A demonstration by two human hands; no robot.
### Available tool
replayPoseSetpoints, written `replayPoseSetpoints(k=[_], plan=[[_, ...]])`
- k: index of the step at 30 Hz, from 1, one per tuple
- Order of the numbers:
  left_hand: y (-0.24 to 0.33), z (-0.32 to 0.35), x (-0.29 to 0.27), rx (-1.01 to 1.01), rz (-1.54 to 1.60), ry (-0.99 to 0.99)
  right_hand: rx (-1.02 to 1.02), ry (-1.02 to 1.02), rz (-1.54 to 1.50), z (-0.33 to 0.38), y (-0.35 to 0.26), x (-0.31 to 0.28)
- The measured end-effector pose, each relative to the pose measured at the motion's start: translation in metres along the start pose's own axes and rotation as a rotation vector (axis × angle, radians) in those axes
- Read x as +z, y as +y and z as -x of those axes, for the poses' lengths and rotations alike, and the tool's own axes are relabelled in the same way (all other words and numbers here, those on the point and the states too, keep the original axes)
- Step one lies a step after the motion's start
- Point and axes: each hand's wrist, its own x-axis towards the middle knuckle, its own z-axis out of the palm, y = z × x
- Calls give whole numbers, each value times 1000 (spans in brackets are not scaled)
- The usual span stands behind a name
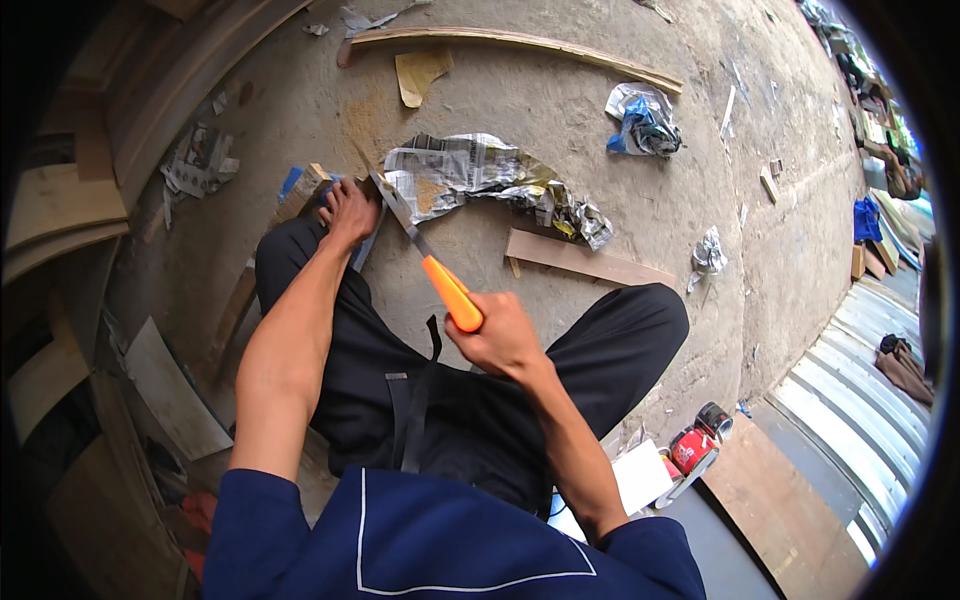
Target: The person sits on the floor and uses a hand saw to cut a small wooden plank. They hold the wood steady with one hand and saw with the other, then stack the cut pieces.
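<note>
A big concrete floor (620, 130) is filling most of the view, and a person in black trousers is sitting on it with knees spread wide. Far off, a long thin strip of wood (520, 45) is curving across the floor. Nearer, a crumpled sheet of newspaper (480, 180) is lying just past the knees, and a flat wooden board (585, 262) is resting just to its right. A blue and white plastic bag (643, 122) is sitting farther away on the right.

A handsaw (425, 255) with an orange grip is slanting from the middle up to the far left. Its blade is reaching a small block of wood (305, 195) by the left knee, next to the newspaper.

The right hand (500, 335) is wrapping its fingers tightly around the orange grip. The left hand (350, 210) is pressing down on the block of wood, fingers bent over it, just beside the blade.

Near on the right, a small red tool (695, 445) is lying on the floor.
</note>
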Motion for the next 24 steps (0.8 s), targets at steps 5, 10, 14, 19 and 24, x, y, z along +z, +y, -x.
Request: replayPoseSetpoints(k=[5, 10, 14, 19, 24], plan=[[13, -10, 2, 154, -32, -14, 51, 50, 41, -23, 16, 31], [13, 20, -4, 62, 94, -66, 38, 146, -16, -9, 26, 11], [26, 27, -17, 40, 145, -59, 38, 261, 3, -17, 27, -2], [25, 36, -30, 495, -120, 272, 67, 219, 23, -9, 20, -17], [20, 45, -53, 675, -157, 463, 20, 173, 30, 7, 2, -41]])
